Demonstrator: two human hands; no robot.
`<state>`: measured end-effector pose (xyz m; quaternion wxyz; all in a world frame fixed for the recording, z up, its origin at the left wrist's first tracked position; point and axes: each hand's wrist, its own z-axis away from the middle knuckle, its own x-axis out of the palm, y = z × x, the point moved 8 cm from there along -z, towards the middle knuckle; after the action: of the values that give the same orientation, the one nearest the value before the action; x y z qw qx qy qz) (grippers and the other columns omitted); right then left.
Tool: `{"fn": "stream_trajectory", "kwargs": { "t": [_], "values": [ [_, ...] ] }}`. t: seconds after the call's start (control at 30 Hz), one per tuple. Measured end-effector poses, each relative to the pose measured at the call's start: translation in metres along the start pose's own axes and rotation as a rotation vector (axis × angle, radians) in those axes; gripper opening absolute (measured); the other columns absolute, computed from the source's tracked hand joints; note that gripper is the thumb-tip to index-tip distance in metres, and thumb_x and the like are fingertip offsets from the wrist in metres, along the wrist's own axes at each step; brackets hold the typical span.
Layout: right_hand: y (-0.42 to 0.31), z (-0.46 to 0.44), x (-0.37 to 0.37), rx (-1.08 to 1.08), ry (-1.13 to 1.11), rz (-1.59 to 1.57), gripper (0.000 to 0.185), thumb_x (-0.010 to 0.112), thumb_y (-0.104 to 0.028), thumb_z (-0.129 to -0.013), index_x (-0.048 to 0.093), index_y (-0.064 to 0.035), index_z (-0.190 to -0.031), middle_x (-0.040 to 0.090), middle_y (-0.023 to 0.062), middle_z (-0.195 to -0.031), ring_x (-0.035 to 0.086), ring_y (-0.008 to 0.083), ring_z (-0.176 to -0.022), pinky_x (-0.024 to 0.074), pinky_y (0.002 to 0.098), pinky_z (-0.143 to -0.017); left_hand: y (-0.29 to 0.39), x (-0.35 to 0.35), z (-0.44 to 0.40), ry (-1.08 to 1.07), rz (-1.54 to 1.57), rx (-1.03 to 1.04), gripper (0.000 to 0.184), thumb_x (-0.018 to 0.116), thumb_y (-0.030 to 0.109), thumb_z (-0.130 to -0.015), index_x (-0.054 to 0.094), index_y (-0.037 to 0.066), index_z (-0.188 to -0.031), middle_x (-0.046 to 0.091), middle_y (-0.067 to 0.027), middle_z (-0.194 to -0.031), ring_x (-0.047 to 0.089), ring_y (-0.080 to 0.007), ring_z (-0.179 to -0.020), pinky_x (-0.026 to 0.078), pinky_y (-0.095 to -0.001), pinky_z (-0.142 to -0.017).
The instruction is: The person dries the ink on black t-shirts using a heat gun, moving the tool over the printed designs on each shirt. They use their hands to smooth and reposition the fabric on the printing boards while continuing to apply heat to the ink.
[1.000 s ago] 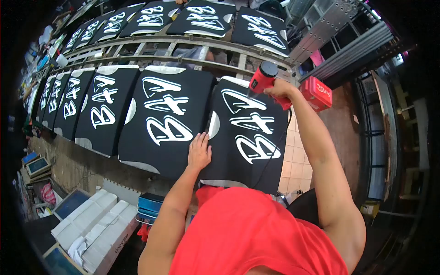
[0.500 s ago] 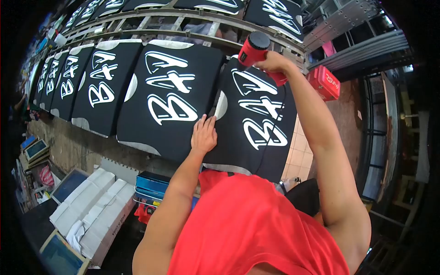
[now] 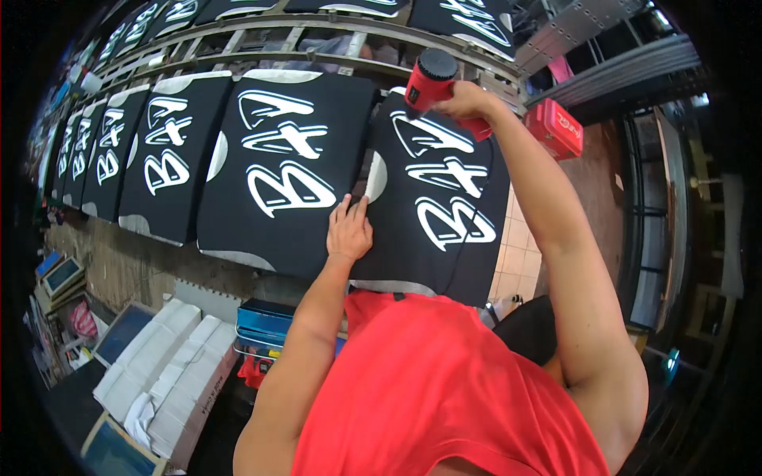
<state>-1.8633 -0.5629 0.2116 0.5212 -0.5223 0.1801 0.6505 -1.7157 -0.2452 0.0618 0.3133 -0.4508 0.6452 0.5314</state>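
My right hand (image 3: 467,103) is wrapped round the handle of a red heat gun (image 3: 425,89) with a dark round back end. Its dark nozzle points down at the upper part of a black printed fabric panel (image 3: 393,246) bearing white "BAY" lettering. A dark cord crosses this panel. My left hand (image 3: 350,228) lies with fingers stretched out at the gap between that panel and the neighbouring black panel (image 3: 226,232), which carries the same print. Nothing shows in the left hand. Pale patches mark the panels' edges.
More printed black panels (image 3: 135,170) continue leftward, with another row behind a metal rail (image 3: 317,59). A red box (image 3: 554,129) stands right of my right forearm. White cartons (image 3: 190,389), framed screens (image 3: 119,448) and a blue box (image 3: 266,319) sit lower left.
The heat gun and right hand have shifted slightly left and down relative to the panel's lettering. The view has moved a little. My left hand stays at the gap between the panels.
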Motion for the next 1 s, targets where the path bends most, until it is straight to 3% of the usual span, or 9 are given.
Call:
{"fn": "stream_trajectory", "kwargs": {
  "t": [0.3, 0.37, 0.77, 0.83, 0.87, 0.9, 0.93, 0.97, 1.0],
  "values": [
    [0.107, 0.085, -0.027, 0.202, 0.045, -0.083, 0.036, 0.073, -0.027, -0.085, 0.067, 0.0007, -0.107, 0.069, 0.0093, -0.079, 0.066, 0.0185, -0.061, 0.0547, 0.0348, -0.057, 0.004, 0.004, -0.002, -0.065, -0.073, -0.003, 0.054, 0.055, 0.022, -0.091, 0.051, 0.010, -0.144, 0.067, -0.0095, -0.116, 0.043, -0.0314, -0.138, 0.033, -0.0461, -0.112],
    [0.120, 0.110, -0.029, 0.275, -0.036, -0.307, 0.035, 0.073, -0.025, -0.085, 0.067, 0.0018, -0.106, 0.069, 0.0094, -0.079, 0.066, 0.0181, -0.060, 0.0546, 0.0332, -0.054, 0.004, 0.005, -0.003, -0.125, -0.078, -0.032, 0.055, 0.055, 0.022, -0.092, 0.050, 0.011, -0.145, 0.068, -0.0103, -0.112, 0.042, -0.0317, -0.139, 0.033, -0.0460, -0.112],
    [0.133, 0.127, -0.013, 0.248, -0.065, -0.235, 0.035, 0.075, -0.020, -0.083, 0.066, -0.0006, -0.110, 0.068, 0.0078, -0.083, 0.065, 0.0167, -0.062, 0.0544, 0.0314, -0.052, 0.006, 0.005, -0.003, -0.088, -0.092, -0.005, 0.054, 0.055, 0.021, -0.092, 0.050, 0.011, -0.144, 0.068, -0.0109, -0.105, 0.043, -0.0316, -0.138, 0.034, -0.0469, -0.110],
    [0.146, 0.110, 0.000, 0.213, -0.139, -0.273, 0.038, 0.078, -0.023, -0.083, 0.067, -0.0057, -0.115, 0.069, 0.0065, -0.084, 0.067, 0.0148, -0.071, 0.0567, 0.0332, -0.061, 0.006, 0.004, -0.003, -0.076, -0.079, -0.006, 0.053, 0.056, 0.022, -0.092, 0.051, 0.011, -0.144, 0.068, -0.0107, -0.106, 0.042, -0.0311, -0.139, 0.033, -0.0468, -0.111],
    [0.144, 0.109, -0.003, 0.203, -0.090, -0.254, 0.041, 0.080, -0.036, -0.077, 0.072, -0.0064, -0.104, 0.073, 0.0102, -0.085, 0.070, 0.0212, -0.073, 0.0560, 0.0384, -0.067, 0.008, 0.000, -0.003, -0.105, -0.062, -0.033, 0.053, 0.056, 0.023, -0.092, 0.051, 0.010, -0.143, 0.068, -0.0109, -0.110, 0.041, -0.0307, -0.140, 0.033, -0.0465, -0.112],
    [0.132, 0.107, -0.014, 0.035, 0.069, -0.157, 0.041, 0.081, -0.037, -0.075, 0.073, -0.0062, -0.101, 0.073, 0.0112, -0.083, 0.070, 0.0219, -0.072, 0.0563, 0.0399, -0.066, 0.010, -0.003, -0.003, -0.100, -0.068, -0.046, 0.051, 0.056, 0.023, -0.092, 0.053, 0.010, -0.141, 0.068, -0.0119, -0.116, 0.041, -0.0306, -0.140, 0.034, -0.0464, -0.112],
    [0.128, 0.107, -0.014, 0.172, -0.060, -0.069, 0.039, 0.082, -0.038, -0.072, 0.075, -0.0063, -0.093, 0.073, 0.0123, -0.079, 0.069, 0.0241, -0.069, 0.0563, 0.0414, -0.064, 0.012, -0.004, -0.003, -0.084, -0.046, -0.038, 0.050, 0.057, 0.021, -0.092, 0.055, 0.009, -0.140, 0.068, -0.0130, -0.120, 0.043, -0.0317, -0.139, 0.035, -0.0468, -0.111],
    [0.129, 0.102, -0.014, 0.228, -0.078, 0.137, 0.053, 0.083, -0.046, -0.070, 0.074, -0.0023, -0.097, 0.075, 0.0154, -0.088, 0.071, 0.0265, -0.079, 0.0560, 0.0411, -0.073, 0.014, -0.011, -0.001, 0.002, -0.046, -0.062, 0.049, 0.058, 0.019, -0.091, 0.055, 0.007, -0.139, 0.068, -0.0140, -0.119, 0.044, -0.0328, -0.139, 0.036, -0.0484, -0.110],
    [0.159, 0.083, 0.003, 0.221, -0.043, 0.081, 0.050, 0.083, -0.045, -0.068, 0.075, -0.0020, -0.091, 0.074, 0.0151, -0.083, 0.071, 0.0278, -0.074, 0.0558, 0.0417, -0.069, 0.022, -0.017, -0.005, -0.036, -0.027, -0.024, 0.049, 0.057, 0.017, -0.091, 0.055, 0.004, -0.138, 0.068, -0.0149, -0.116, 0.044, -0.0337, -0.138, 0.036, -0.0495, -0.109]
  ]
}}
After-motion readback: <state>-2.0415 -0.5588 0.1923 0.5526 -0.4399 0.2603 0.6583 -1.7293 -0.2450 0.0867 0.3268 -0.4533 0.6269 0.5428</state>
